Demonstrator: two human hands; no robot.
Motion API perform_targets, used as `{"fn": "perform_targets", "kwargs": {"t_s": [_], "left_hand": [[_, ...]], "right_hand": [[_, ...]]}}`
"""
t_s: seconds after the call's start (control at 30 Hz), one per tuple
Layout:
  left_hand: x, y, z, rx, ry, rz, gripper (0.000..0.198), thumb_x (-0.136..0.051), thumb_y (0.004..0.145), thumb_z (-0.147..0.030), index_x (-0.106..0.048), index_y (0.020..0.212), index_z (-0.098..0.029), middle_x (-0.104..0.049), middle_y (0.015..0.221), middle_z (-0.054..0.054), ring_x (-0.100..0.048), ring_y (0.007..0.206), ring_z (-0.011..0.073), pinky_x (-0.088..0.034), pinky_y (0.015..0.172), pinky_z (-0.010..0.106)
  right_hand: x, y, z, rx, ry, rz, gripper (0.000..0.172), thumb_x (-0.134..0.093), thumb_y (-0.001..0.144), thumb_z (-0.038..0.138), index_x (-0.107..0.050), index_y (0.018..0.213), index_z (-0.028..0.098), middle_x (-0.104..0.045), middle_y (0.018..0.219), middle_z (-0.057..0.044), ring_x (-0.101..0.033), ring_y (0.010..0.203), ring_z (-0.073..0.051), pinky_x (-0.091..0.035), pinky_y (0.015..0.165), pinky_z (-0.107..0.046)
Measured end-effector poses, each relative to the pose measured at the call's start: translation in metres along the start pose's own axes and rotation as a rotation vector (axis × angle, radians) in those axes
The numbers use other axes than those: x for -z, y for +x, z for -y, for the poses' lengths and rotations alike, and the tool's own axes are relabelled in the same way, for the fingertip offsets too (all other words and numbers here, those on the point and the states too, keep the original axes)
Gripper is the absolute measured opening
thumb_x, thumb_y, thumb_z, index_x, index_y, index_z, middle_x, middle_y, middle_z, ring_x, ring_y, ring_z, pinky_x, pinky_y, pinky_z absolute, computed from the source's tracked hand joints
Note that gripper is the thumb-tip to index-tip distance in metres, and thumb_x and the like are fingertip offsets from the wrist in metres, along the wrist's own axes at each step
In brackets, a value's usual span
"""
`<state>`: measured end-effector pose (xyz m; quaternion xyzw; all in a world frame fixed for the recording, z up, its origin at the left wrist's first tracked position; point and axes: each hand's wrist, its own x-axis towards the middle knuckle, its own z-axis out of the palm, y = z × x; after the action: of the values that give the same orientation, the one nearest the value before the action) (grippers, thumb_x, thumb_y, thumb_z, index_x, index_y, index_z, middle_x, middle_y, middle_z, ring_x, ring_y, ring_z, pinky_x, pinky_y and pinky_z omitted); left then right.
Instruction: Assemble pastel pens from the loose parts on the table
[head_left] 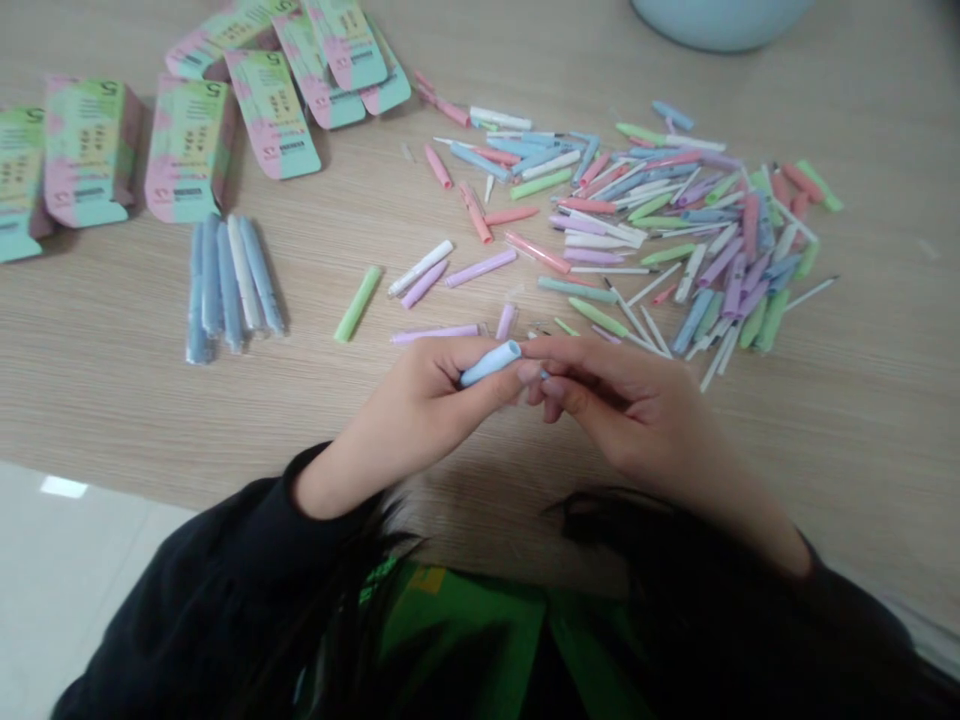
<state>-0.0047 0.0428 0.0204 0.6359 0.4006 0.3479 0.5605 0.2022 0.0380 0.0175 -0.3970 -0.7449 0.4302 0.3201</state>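
A light blue pen barrel [491, 363] with an open round end lies between the thumb and fingers of my left hand [416, 410], which is closed on it. Close beside it, my right hand [637, 405] pinches a small blue piece [546, 375], mostly hidden by the fingertips; its kind I cannot make out. The two hands' fingertips nearly touch, just above the table. Just beyond them lie a purple pen piece [435, 334] and a short purple cap-like piece [506, 320]. A green pen barrel [358, 304] rests to the left.
A spread-out heap of pastel barrels, caps and white refills [660, 210] covers the table [862, 420] at the right. Several wrapped blue and white pens [231, 285] lie in a row at left. Behind them stand several printed boxes [189, 150]. A pale blue container [724, 20] is at the back.
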Motion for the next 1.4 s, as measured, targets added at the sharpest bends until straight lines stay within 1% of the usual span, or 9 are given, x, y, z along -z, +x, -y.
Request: {"fn": "perform_targets", "kwargs": {"t_s": [0.17,0.3,0.43,0.53,0.6,0.7,0.8,1.1,1.4], "left_hand": [[-0.002,0.002,0.001,0.079,-0.089,0.006,0.031,-0.066,0.097,-0.027,-0.070,0.068,-0.016,-0.076,0.074,0.002,-0.073,0.076,0.0163,-0.057,0.075,0.026],[-0.002,0.002,0.000,0.072,-0.057,0.017,0.032,-0.062,0.099,-0.033,-0.071,0.072,-0.018,-0.075,0.077,0.002,-0.071,0.077,0.0168,-0.056,0.076,0.028],[0.000,0.001,0.000,0.131,-0.037,-0.152,0.041,-0.056,0.101,-0.043,-0.064,0.068,-0.020,-0.056,0.057,-0.001,-0.052,0.053,0.0130,-0.044,0.052,0.027],[0.000,0.001,0.000,0.172,-0.132,-0.246,0.035,-0.051,0.101,-0.042,-0.067,0.079,-0.019,-0.040,0.052,-0.005,-0.038,0.046,0.0118,-0.033,0.044,0.027],[-0.001,0.001,0.000,0.179,-0.168,-0.269,0.023,-0.056,0.099,-0.034,-0.068,0.087,-0.019,-0.044,0.053,-0.005,-0.043,0.048,0.0121,-0.037,0.045,0.026],[-0.002,0.002,-0.001,0.152,-0.137,-0.213,0.007,-0.066,0.093,-0.025,-0.067,0.089,-0.019,-0.064,0.064,-0.003,-0.061,0.061,0.0140,-0.050,0.059,0.025],[-0.004,0.002,-0.002,0.100,-0.121,-0.164,0.014,-0.070,0.093,-0.028,-0.067,0.083,-0.018,-0.073,0.074,-0.001,-0.069,0.071,0.0155,-0.055,0.070,0.027],[-0.006,0.003,-0.003,0.131,-0.240,-0.165,0.021,-0.083,0.084,-0.037,-0.073,0.079,-0.019,-0.077,0.070,0.000,-0.074,0.069,0.0178,-0.061,0.071,0.029],[-0.001,0.003,0.000,0.212,-0.306,-0.124,0.017,-0.082,0.084,-0.028,-0.074,0.073,-0.018,-0.076,0.069,0.001,-0.072,0.067,0.0177,-0.059,0.068,0.029]], "right_hand": [[-0.004,0.003,0.003,-0.015,-0.003,0.084,0.048,-0.053,0.095,0.008,-0.065,0.136,0.032,-0.073,0.087,0.002,-0.068,0.071,-0.014,-0.059,0.072,-0.028],[-0.006,0.003,0.002,-0.027,0.034,0.015,0.042,-0.054,0.096,0.009,-0.069,0.127,0.032,-0.072,0.085,0.002,-0.069,0.073,-0.014,-0.060,0.074,-0.031],[-0.006,0.003,0.001,-0.091,0.212,-0.031,0.032,-0.056,0.097,0.009,-0.069,0.121,0.027,-0.069,0.082,0.002,-0.069,0.072,-0.012,-0.059,0.070,-0.027],[-0.007,0.003,0.001,-0.105,0.306,-0.024,0.033,-0.055,0.097,0.007,-0.065,0.123,0.025,-0.069,0.082,0.003,-0.069,0.071,-0.010,-0.058,0.069,-0.025],[-0.007,0.002,0.002,-0.099,0.312,-0.014,0.034,-0.055,0.097,0.007,-0.064,0.123,0.026,-0.068,0.082,0.003,-0.068,0.070,-0.010,-0.058,0.069,-0.025],[-0.007,0.002,0.004,-0.101,0.276,-0.006,0.033,-0.054,0.097,0.007,-0.064,0.122,0.026,-0.068,0.081,0.003,-0.067,0.068,-0.010,-0.058,0.067,-0.026],[-0.006,0.001,0.005,-0.114,0.256,-0.005,0.035,-0.054,0.096,0.006,-0.063,0.123,0.026,-0.068,0.082,0.003,-0.068,0.069,-0.011,-0.059,0.067,-0.027],[-0.009,-0.001,0.002,-0.047,0.168,0.013,0.039,-0.055,0.096,0.005,-0.063,0.128,0.025,-0.067,0.086,0.002,-0.066,0.074,-0.011,-0.058,0.070,-0.025],[-0.013,-0.001,0.003,-0.062,0.193,-0.004,0.042,-0.055,0.095,0.005,-0.055,0.132,0.026,-0.068,0.085,0.003,-0.067,0.070,-0.011,-0.058,0.067,-0.026]]}}
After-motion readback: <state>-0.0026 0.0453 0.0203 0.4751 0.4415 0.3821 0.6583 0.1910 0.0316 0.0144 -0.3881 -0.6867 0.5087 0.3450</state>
